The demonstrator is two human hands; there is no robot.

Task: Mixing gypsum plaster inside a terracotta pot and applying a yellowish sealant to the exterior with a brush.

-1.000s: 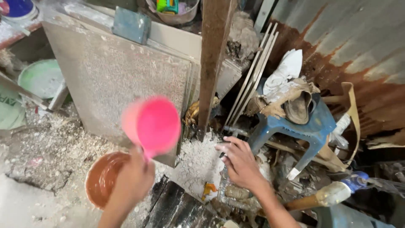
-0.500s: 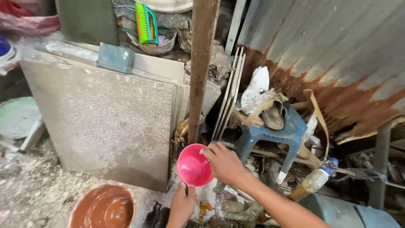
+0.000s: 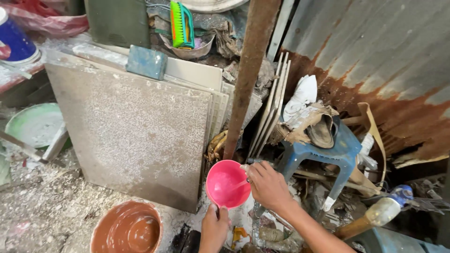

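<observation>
My left hand (image 3: pixel 214 229) grips the handle of a pink plastic scoop (image 3: pixel 227 183) from below, holding it low in front of the leaning tiles. My right hand (image 3: pixel 267 185) rests on the scoop's right rim, fingers curled over the edge near a thin object I cannot make out. A brown bucket (image 3: pixel 127 229) holding brown liquid stands on the dusty floor to the left of the scoop.
Large grey tiles (image 3: pixel 136 131) lean against the wall behind a rusty post (image 3: pixel 248 75). A blue plastic stool (image 3: pixel 328 154) with a sandal on it stands right, before rusted corrugated sheet (image 3: pixel 375 61). A green basin (image 3: pixel 33 124) sits far left; a green brush (image 3: pixel 182 23) lies above.
The pink scoop has come down from high at centre to low beside the post. My right hand has moved onto its rim. The view has shifted up and right.
</observation>
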